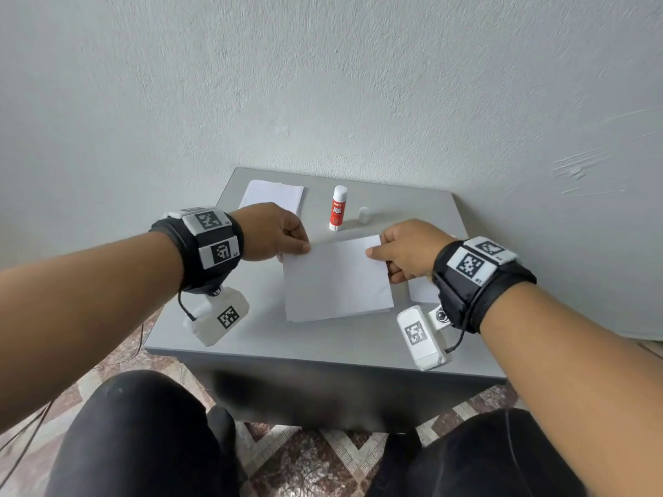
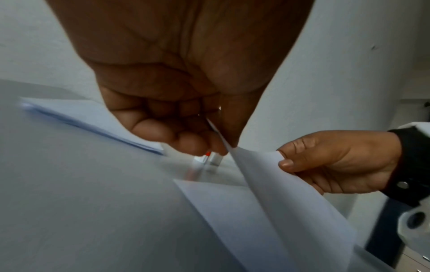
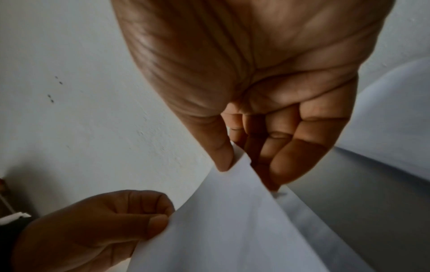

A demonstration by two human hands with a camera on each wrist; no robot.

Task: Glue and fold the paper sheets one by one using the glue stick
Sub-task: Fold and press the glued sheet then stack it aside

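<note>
A white paper sheet (image 1: 337,278) is lifted at its far edge over the grey table (image 1: 323,338), its near edge still down. My left hand (image 1: 283,234) pinches the far left corner between thumb and fingers; the left wrist view shows that hand (image 2: 197,132) on the sheet (image 2: 279,193). My right hand (image 1: 398,251) pinches the far right corner, and in the right wrist view the hand (image 3: 244,162) pinches the sheet (image 3: 232,230). The glue stick (image 1: 337,208), white and red with its cap off, stands upright beyond the sheet. Its white cap (image 1: 363,214) lies to its right.
A stack of white sheets (image 1: 271,196) lies at the table's far left, near the wall. Another white paper (image 1: 423,290) peeks out under my right wrist. My knees are below the table's near edge, over a patterned floor.
</note>
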